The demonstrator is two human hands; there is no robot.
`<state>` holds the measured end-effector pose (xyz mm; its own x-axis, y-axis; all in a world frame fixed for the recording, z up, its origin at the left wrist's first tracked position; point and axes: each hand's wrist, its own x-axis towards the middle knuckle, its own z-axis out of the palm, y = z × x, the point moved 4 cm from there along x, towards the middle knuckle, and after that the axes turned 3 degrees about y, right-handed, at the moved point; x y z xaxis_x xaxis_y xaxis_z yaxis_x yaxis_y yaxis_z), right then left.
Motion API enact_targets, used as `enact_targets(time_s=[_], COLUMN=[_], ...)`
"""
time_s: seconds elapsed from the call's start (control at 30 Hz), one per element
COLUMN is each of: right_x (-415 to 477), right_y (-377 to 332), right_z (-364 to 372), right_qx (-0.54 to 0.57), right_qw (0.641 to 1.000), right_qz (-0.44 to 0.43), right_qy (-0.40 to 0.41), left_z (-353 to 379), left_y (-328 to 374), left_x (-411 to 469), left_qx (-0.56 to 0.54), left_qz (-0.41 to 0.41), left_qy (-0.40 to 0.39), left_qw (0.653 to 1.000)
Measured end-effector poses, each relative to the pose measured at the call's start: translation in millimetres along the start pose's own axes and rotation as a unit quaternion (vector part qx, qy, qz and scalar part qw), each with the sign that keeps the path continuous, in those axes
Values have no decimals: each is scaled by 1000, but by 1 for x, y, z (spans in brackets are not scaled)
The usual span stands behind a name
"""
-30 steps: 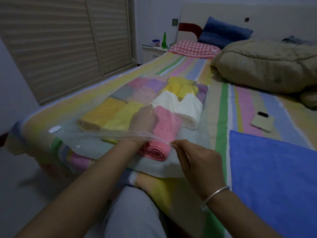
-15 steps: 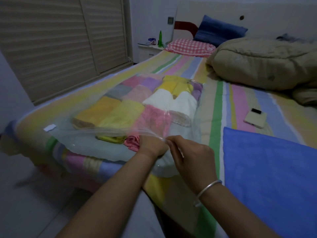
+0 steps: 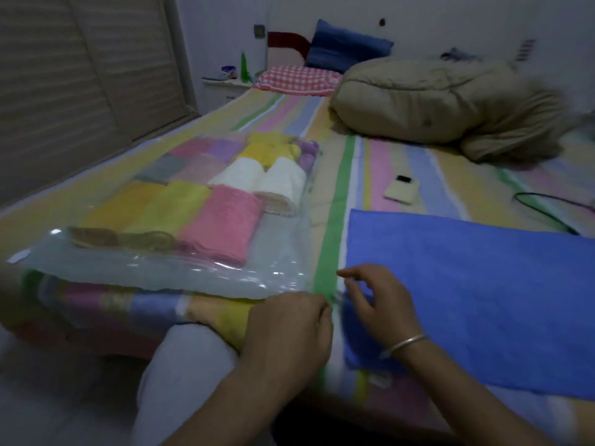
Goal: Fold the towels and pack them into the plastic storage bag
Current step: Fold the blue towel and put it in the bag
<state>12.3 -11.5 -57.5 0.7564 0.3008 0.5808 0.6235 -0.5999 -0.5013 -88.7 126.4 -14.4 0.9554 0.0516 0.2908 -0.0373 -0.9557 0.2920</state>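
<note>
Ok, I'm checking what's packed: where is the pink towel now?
In the head view the pink towel lies folded inside the plastic storage bag, left of centre on the bed, right of the yellow towel, nearer than the white towels.

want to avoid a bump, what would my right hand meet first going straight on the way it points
Likely the near right corner of the plastic storage bag, just past the sheet's green stripe. The right hand points forward-left from the blue towel; depth is unclear.
</note>
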Motion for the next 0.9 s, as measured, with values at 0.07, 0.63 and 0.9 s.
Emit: enact_targets(time_s=[0.07,0.63,0.9], right_x=[-22,-199,-195], right_y=[42,286,330], right_z=[-43,-380,-389], right_qx=[-33,-117,-264], right_qw=[996,708,698], right_qz=[74,649,660], right_qy=[33,252,88], left_z=[3,217,227], left_y=[40,300,290], left_x=[12,70,64], left_qx=[-71,-92,-94], left_qz=[41,262,264], left_qy=[27,-95,-61], left_qw=[996,956,958])
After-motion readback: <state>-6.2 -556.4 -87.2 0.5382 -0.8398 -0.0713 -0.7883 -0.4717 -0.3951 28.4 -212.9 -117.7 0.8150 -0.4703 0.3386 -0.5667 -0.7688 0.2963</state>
